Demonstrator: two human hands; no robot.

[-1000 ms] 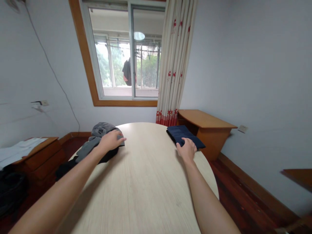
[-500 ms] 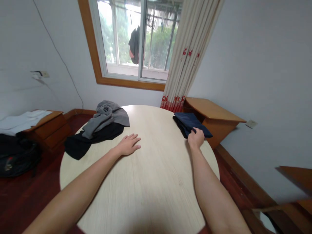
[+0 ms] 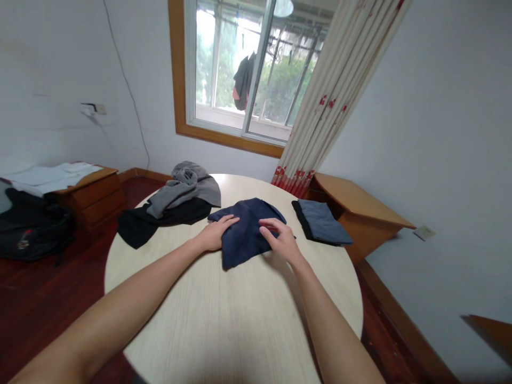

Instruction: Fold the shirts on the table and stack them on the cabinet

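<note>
A navy cloth [image 3: 246, 232] lies loosely spread on the round pale table [image 3: 240, 314]. Over its left edge rests my left hand [image 3: 216, 233], fingers flat and apart. My right hand [image 3: 280, 238] is at the cloth's right side, its fingers parted and curved, with nothing visibly gripped. To the right, a folded blue-grey cloth [image 3: 326, 221] sits on a folded black one [image 3: 304, 221]. A crumpled grey garment [image 3: 180, 189] and a black garment [image 3: 138, 226] lie at the table's left.
Beyond the table are a window [image 3: 240, 69] and a curtain [image 3: 320, 106]. A wooden desk [image 3: 356, 197] stands at the back right. At the left are a wooden cabinet [image 3: 96, 197] and a black bag [image 3: 36, 226] on the floor.
The navy cloth has come from the right stack to the middle and opened out, uncovering the blue-grey cloth. My right hand moved left and let go. My left hand is now on the cloth.
</note>
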